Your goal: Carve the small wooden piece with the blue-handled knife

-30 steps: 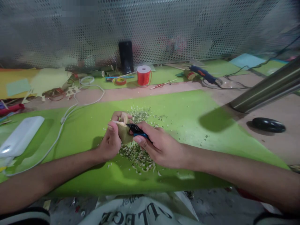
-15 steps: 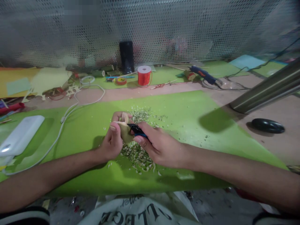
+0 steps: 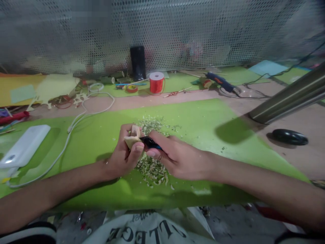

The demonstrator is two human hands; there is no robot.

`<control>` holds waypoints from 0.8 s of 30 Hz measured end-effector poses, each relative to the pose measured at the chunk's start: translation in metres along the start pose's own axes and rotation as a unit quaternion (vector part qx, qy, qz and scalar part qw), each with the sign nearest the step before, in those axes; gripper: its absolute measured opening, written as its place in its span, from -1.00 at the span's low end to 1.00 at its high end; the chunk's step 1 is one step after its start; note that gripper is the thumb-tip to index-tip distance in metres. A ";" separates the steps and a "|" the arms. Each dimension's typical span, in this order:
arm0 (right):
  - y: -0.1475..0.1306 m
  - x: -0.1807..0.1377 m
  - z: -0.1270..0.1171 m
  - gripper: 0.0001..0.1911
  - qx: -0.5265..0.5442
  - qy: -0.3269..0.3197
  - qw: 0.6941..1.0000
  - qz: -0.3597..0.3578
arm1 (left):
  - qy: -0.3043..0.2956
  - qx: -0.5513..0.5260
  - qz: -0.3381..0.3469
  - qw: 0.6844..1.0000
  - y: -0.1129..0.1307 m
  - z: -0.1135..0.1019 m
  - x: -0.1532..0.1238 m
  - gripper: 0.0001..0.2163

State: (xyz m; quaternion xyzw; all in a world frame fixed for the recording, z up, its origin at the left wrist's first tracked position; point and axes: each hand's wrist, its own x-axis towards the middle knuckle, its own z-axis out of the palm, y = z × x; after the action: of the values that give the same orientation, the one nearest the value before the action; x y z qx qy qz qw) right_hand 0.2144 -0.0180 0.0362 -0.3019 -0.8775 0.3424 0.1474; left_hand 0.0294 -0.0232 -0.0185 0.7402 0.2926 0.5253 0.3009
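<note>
My left hand (image 3: pixel 124 157) grips a small pale piece of wood or bamboo (image 3: pixel 132 137) above the green mat (image 3: pixel 203 122), thumb pressed on its lower edge. My right hand (image 3: pixel 177 159) is closed on a small knife with a black and blue handle (image 3: pixel 149 143), its tip against the pale piece. Under both hands lies a heap of fine pale shavings (image 3: pixel 151 169), with more scattered behind the hands (image 3: pixel 152 122).
A white power bank (image 3: pixel 24 146) with a white cable (image 3: pixel 76 118) lies at the left. At the back stand a red thread spool (image 3: pixel 156 82), a black phone (image 3: pixel 137 62), a blue glue gun (image 3: pixel 219 81). A metal bar (image 3: pixel 286 100) and a black oval object (image 3: pixel 289 136) are at the right.
My left thumb has slid down over the pale piece, and both hands have shifted slightly lower. The knife stays against the piece.
</note>
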 end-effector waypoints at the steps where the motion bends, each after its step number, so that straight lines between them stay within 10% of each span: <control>1: -0.001 0.000 0.000 -0.78 -0.005 -0.002 1.000 0.001 | 0.000 0.005 0.006 1.000 0.000 0.000 0.000 -0.81; 24: 0.003 0.001 0.004 -0.85 0.011 0.018 0.999 -0.025 | -0.020 0.004 -0.056 0.998 0.000 -0.011 0.001 -0.74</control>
State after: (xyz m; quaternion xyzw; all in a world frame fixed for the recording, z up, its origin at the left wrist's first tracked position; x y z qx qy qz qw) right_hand 0.2126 -0.0177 0.0316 -0.2840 -0.8784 0.3424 0.1747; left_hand 0.0195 -0.0205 -0.0150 0.7343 0.3298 0.4915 0.3323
